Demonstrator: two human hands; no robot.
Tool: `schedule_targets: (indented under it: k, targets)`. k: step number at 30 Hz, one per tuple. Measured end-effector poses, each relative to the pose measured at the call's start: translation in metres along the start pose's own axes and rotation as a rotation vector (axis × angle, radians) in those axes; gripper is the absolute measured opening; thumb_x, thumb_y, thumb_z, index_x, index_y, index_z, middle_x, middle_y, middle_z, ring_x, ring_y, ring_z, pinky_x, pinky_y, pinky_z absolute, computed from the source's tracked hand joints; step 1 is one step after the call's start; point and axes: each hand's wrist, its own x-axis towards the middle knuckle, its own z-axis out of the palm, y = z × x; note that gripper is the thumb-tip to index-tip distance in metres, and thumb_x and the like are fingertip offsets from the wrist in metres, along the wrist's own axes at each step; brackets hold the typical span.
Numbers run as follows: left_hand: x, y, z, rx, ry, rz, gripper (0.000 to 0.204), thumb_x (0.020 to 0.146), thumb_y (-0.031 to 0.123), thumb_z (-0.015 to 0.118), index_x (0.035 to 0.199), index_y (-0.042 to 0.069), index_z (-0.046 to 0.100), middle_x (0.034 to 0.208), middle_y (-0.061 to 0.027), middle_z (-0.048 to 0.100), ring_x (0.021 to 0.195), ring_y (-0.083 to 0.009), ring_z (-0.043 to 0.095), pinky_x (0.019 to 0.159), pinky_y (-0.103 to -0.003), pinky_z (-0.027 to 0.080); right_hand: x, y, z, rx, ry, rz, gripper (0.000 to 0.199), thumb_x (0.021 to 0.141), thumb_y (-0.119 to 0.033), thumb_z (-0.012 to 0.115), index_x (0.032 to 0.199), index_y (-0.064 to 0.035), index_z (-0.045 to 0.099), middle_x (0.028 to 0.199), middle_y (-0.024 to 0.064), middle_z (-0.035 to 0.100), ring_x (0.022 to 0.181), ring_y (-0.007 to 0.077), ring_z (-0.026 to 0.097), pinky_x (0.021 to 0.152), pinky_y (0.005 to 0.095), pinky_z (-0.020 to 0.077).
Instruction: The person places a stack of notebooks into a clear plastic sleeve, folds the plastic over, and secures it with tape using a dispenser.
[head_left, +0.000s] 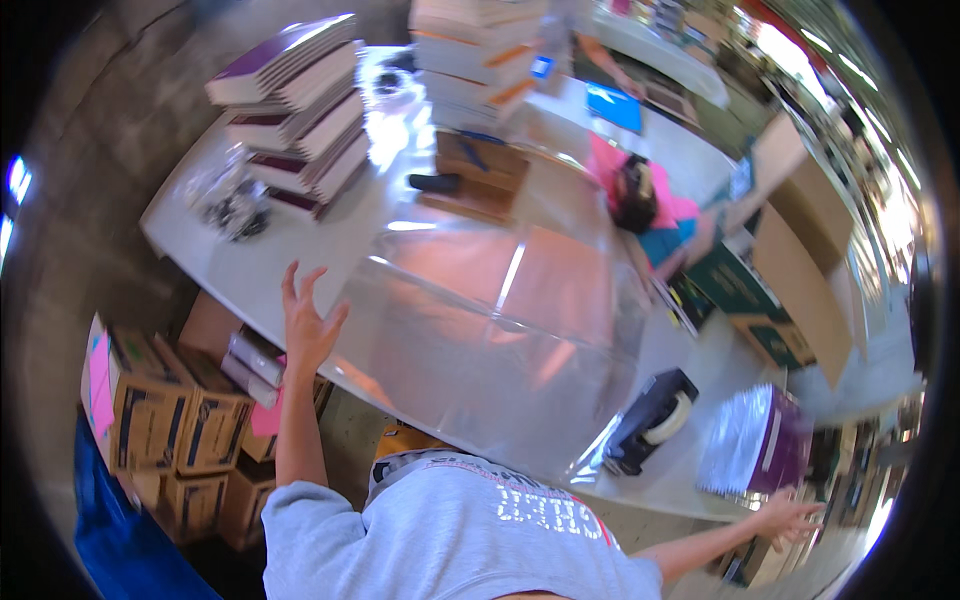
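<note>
My left hand [315, 320] is raised over the near left edge of the white table, its fingers spread and curved around nothing. My right hand [785, 518] reaches out to the lower right, fingers apart and slightly blurred, just beyond a purple-covered bundle with a shiny, clear-looking surface [735, 440] at the table's edge. Between my arms, a large sheet of clear plastic [470, 375] lies across the table, glossy and creased. A black tape dispenser [650, 420] with a pale roll stands at the sheet's right side. Neither hand touches any of these.
Purple-covered books [300, 120] are stacked at the far left beside crumpled clear plastic [232, 195]. A shallow cardboard box [475, 178] sits behind the sheet. An open carton [775, 250] stands right, near a person in pink [645, 195]. Cardboard boxes [150, 405] are piled below left.
</note>
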Motion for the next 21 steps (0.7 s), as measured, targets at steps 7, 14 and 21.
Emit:
schedule_targets:
  k: [7, 14, 21]
  targets:
    - [0.058, -0.062, -0.037, 0.006, 0.198, -0.045, 0.066, 0.070, 0.013, 0.071, 0.129, 0.010, 0.042, 0.140, -0.0212, 0.027, 0.129, -0.0415, 0.030, 0.103, -0.046, 0.032, -0.025, -0.187, -0.222, 1.370, -0.299, -0.722, 0.053, 0.075, -0.004, 0.066, 0.126, -0.0102, 0.052, 0.136, 0.0162, 0.040, 0.127, 0.0338, 0.037, 0.105, 0.0417, 0.0305]
    - [0.229, -0.112, -0.075, 0.263, 0.597, 0.136, 0.083, 0.066, 0.003, 0.064, 0.141, 0.015, 0.031, 0.146, -0.0132, 0.025, 0.134, -0.0338, 0.027, 0.104, -0.052, 0.029, -0.123, -0.313, -0.516, 1.844, -0.500, -1.584, 0.071, 0.067, -0.006, 0.074, 0.132, -0.0169, 0.047, 0.146, 0.0133, 0.027, 0.133, 0.0337, 0.029, 0.109, 0.0428, 0.0265]
    - [0.370, -0.142, -0.079, 0.677, 0.547, 0.510, 0.085, 0.061, 0.001, 0.065, 0.139, 0.015, 0.034, 0.143, -0.0043, 0.034, 0.136, -0.0232, 0.028, 0.106, -0.053, 0.027, -0.188, -0.417, -0.676, 2.143, -0.461, -1.665, 0.080, 0.069, -0.008, 0.072, 0.139, -0.0217, 0.035, 0.142, 0.0126, 0.030, 0.132, 0.0345, 0.029, 0.108, 0.0460, 0.0288]
